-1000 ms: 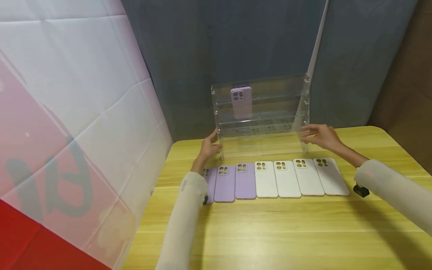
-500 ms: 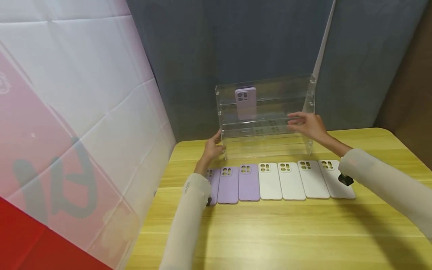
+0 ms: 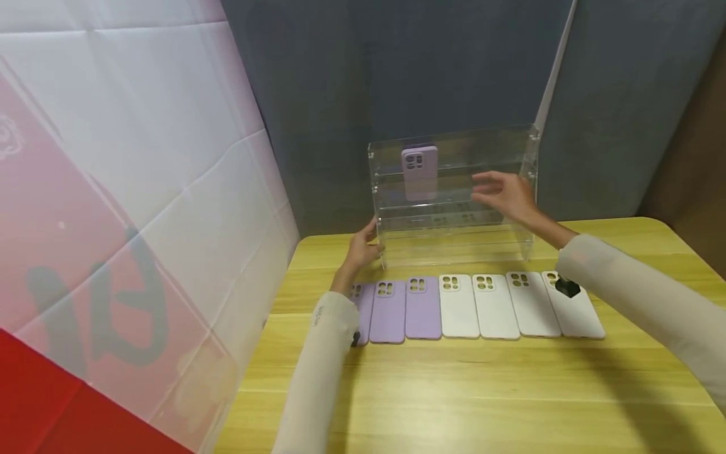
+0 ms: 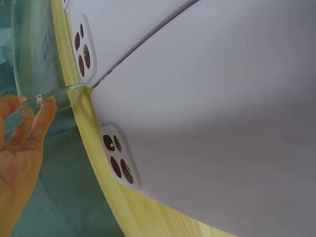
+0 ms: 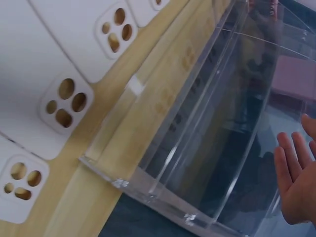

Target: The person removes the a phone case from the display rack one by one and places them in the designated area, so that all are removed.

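A clear acrylic tiered display rack [image 3: 448, 253] stands at the back of the table. My left hand [image 3: 358, 251] holds its left side panel low down; in the left wrist view the thumb and fingers [image 4: 45, 114] meet the panel's edge from both sides. One purple phone case [image 3: 421, 175] leans upright in the rack's upper left part. My right hand [image 3: 509, 194] is raised before the rack's right half, fingers extended and holding nothing. Before the rack lie three purple phone cases [image 3: 388, 317] and several white phone cases [image 3: 459, 313] in a row, camera cutouts toward the rack.
The wooden table [image 3: 454, 397] stretches toward me in front of the row. A grey curtain [image 3: 442, 69] hangs behind the rack, and a printed white and red cloth [image 3: 142, 126] hangs along the left side. Black wrist devices [image 3: 567, 287] hang under the sleeves.
My right hand has left the rack's right side panel and moved left and up in front of the tiers. My left hand keeps its hold. The whole view has shifted slightly.
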Demonstrator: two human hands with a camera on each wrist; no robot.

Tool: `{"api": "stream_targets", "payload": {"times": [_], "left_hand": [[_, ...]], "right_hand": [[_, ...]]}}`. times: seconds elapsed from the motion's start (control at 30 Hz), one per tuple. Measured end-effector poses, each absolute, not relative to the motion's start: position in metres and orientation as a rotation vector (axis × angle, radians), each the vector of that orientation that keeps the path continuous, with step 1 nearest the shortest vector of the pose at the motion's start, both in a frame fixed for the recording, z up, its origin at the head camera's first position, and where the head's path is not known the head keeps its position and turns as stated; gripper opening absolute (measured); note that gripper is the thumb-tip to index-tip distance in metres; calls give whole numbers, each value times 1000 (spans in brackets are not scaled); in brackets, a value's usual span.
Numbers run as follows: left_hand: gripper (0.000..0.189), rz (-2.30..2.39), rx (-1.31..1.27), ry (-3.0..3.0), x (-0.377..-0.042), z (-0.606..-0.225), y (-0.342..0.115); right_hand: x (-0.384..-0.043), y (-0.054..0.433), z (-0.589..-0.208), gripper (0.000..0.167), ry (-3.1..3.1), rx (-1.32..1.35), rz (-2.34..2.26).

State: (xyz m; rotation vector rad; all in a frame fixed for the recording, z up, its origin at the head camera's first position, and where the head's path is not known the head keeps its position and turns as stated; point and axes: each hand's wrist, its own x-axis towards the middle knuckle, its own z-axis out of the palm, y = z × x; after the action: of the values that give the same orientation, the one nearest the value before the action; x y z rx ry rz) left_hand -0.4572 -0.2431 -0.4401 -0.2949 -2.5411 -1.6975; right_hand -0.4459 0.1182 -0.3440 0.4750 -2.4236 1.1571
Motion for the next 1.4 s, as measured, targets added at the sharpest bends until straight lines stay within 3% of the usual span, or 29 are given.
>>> {"api": "stream_targets", "payload": {"times": [1.07,1.4], "left_hand": [[91,-1764,-274,-2524,-451,-441,-230],[89,-1723,-339,-2534,-453,-443,-225]], "right_hand": [[-479,59,-312,50,-2292,508,1161],[-478,59,-306,42,-2304,449,1166]]}}
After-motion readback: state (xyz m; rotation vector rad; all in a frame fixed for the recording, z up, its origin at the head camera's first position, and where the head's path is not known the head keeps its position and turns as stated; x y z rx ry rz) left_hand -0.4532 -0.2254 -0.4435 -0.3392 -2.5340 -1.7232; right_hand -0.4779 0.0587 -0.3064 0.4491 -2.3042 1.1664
